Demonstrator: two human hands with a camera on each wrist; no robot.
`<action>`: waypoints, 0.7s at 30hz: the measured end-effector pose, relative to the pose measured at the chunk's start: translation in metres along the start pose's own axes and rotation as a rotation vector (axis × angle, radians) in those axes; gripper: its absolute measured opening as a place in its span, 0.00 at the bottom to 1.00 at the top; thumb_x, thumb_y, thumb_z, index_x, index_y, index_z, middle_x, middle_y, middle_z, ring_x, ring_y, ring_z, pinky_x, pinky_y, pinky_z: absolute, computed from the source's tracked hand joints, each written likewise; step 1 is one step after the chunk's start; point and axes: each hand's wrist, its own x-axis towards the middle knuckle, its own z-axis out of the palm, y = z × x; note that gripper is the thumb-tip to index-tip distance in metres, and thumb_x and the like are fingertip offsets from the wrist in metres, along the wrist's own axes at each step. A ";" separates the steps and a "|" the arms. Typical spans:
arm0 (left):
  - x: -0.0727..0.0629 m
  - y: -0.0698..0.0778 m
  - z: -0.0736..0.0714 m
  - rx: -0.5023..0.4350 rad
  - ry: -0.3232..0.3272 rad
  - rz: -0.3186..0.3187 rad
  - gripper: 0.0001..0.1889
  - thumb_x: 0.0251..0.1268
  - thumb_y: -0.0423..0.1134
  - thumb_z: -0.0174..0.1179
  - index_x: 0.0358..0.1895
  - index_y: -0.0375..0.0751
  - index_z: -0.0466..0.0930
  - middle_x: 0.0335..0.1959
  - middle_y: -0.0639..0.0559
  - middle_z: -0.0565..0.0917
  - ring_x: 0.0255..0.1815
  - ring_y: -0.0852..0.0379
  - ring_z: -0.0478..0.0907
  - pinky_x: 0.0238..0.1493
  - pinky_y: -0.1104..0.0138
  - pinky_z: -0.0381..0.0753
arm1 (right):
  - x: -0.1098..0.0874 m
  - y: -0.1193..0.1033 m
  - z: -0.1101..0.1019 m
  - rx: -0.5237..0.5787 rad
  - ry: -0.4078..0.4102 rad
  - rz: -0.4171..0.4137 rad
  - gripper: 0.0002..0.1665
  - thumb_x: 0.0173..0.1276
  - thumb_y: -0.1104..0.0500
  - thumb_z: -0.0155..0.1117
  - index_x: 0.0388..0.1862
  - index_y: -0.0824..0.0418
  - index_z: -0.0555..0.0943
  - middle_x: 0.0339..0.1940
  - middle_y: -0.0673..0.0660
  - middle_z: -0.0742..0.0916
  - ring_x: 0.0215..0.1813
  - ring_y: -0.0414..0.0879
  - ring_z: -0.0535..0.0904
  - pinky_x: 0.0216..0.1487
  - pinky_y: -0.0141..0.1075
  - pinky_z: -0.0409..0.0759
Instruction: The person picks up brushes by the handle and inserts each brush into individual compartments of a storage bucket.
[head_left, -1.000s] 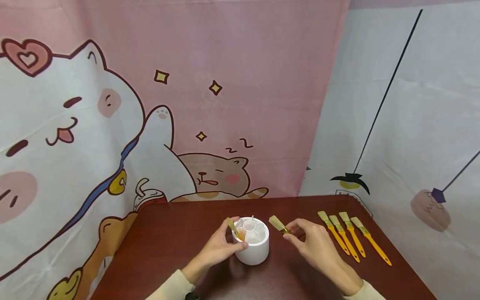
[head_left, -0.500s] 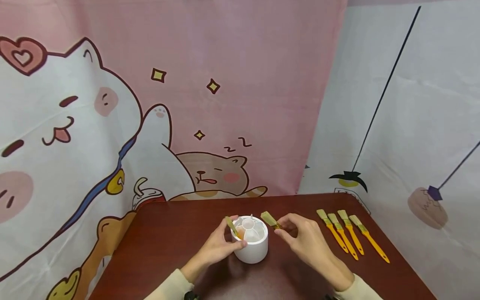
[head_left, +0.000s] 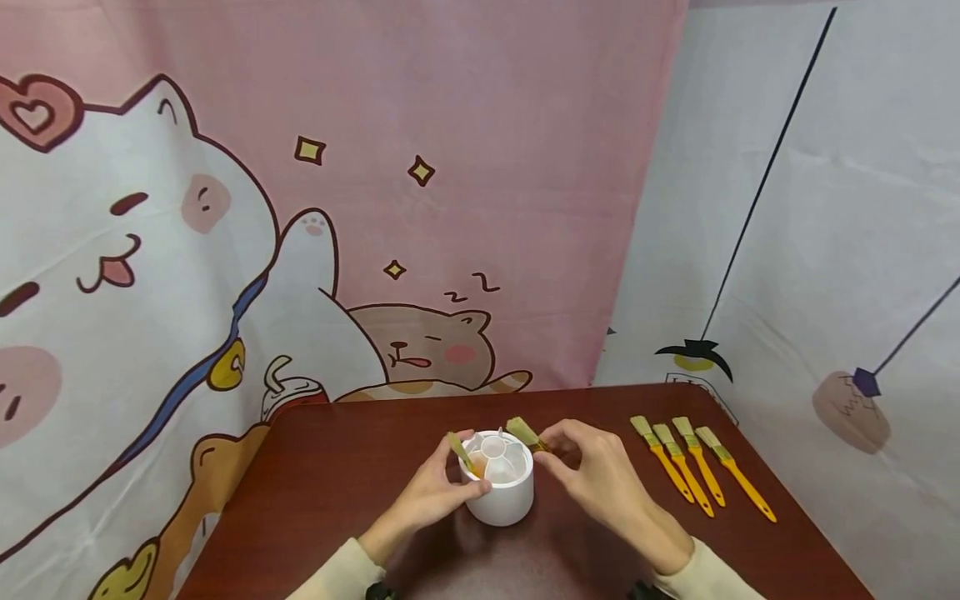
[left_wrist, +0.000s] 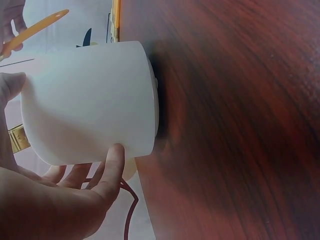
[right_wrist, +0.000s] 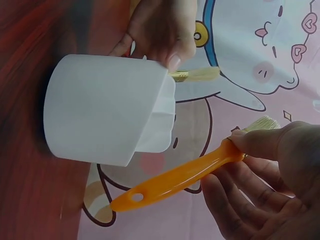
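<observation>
One orange-handled flat paintbrush (right_wrist: 197, 168) is pinched in your right hand (head_left: 600, 475) near the white divided cup (head_left: 512, 504) gripped by your left hand (head_left: 435, 493); ideally, brace it and bring the brush handle-first.

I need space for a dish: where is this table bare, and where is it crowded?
Bare: the reddish-brown table left of the left hand, and the strip between the cylindrical white pot and the pink printed cloth behind. Crowded: the middle, with the pot, left hand and right hand, and the right side, where four yellow-handled bristle brushes lie.
</observation>
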 end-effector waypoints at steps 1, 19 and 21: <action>0.000 0.000 0.000 -0.006 -0.001 0.000 0.48 0.70 0.43 0.84 0.88 0.43 0.67 0.76 0.33 0.83 0.71 0.40 0.89 0.63 0.58 0.95 | 0.001 -0.001 0.000 0.003 0.002 -0.005 0.19 0.63 0.67 0.92 0.44 0.51 0.91 0.37 0.42 0.94 0.38 0.30 0.89 0.39 0.37 0.95; 0.000 0.002 -0.001 0.016 -0.005 -0.005 0.48 0.71 0.44 0.83 0.89 0.43 0.67 0.77 0.32 0.83 0.72 0.38 0.89 0.64 0.56 0.95 | 0.013 -0.017 0.004 0.056 0.024 -0.085 0.17 0.65 0.67 0.91 0.45 0.52 0.91 0.37 0.42 0.94 0.37 0.30 0.88 0.37 0.33 0.92; 0.000 0.001 -0.001 0.014 -0.003 -0.010 0.47 0.71 0.44 0.83 0.88 0.44 0.67 0.78 0.33 0.83 0.73 0.38 0.89 0.64 0.56 0.95 | 0.014 -0.019 0.005 0.063 0.023 -0.091 0.18 0.65 0.67 0.91 0.45 0.52 0.91 0.37 0.42 0.94 0.37 0.29 0.88 0.38 0.31 0.91</action>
